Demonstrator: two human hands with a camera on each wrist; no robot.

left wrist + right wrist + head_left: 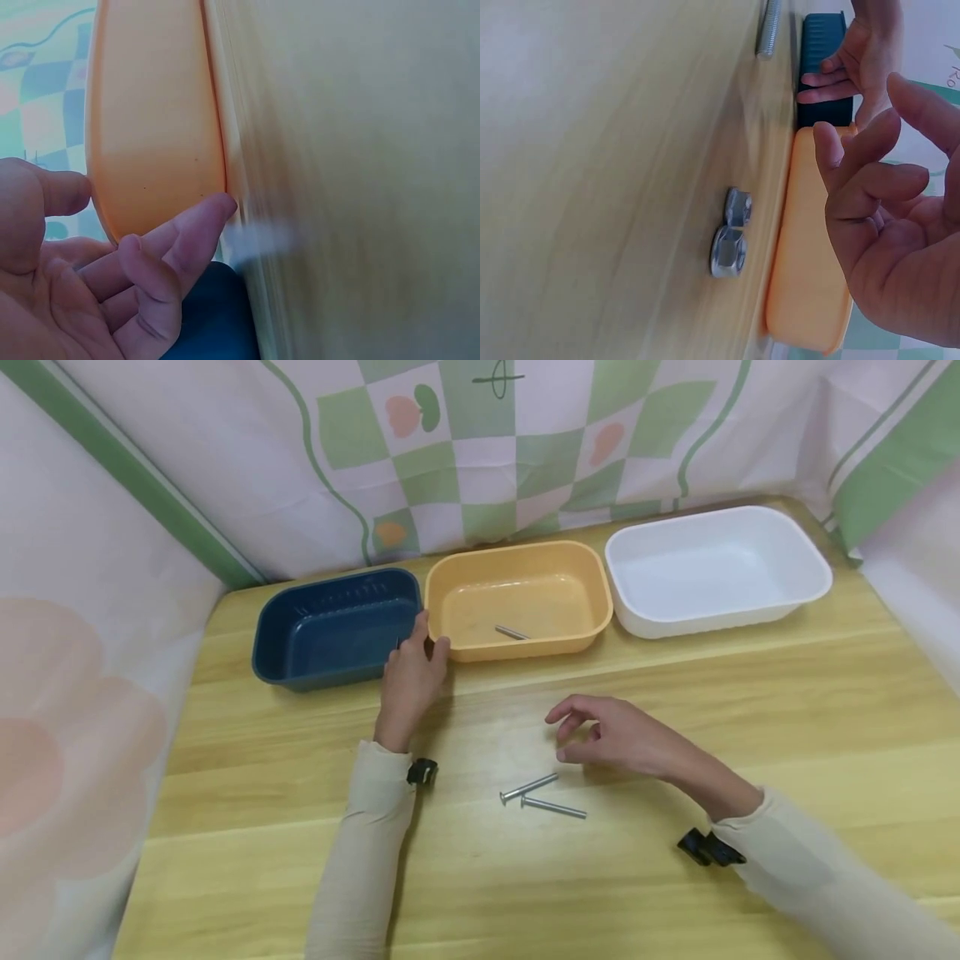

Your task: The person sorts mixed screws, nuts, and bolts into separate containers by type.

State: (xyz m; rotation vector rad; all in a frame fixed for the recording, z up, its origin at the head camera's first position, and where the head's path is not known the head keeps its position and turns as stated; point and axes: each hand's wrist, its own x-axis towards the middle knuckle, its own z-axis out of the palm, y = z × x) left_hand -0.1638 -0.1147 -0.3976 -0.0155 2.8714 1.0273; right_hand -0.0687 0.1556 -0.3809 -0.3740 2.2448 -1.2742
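My left hand [411, 681] is at the front left corner of the orange bin [525, 649]. Its thumb touches the rim, and its other fingers [191, 236] reach fairly straight along the corner beside the blue bin [330, 678]. Inside the orange bin lies a metal rod [512, 632], partly hidden by the front wall. Over the table hovers my right hand [618, 735], fingers loosely curled, nothing in them. Two silver bolts, one [553, 807] nearer me and one [529, 787] behind it, lie close together. Two flange nuts [730, 251] show on the table in the right wrist view.
A white bin [720, 610] stands at the right end of the row of bins, along the back edge of the wooden table [247, 843]. Behind it hangs a green and white checked curtain [487, 468].
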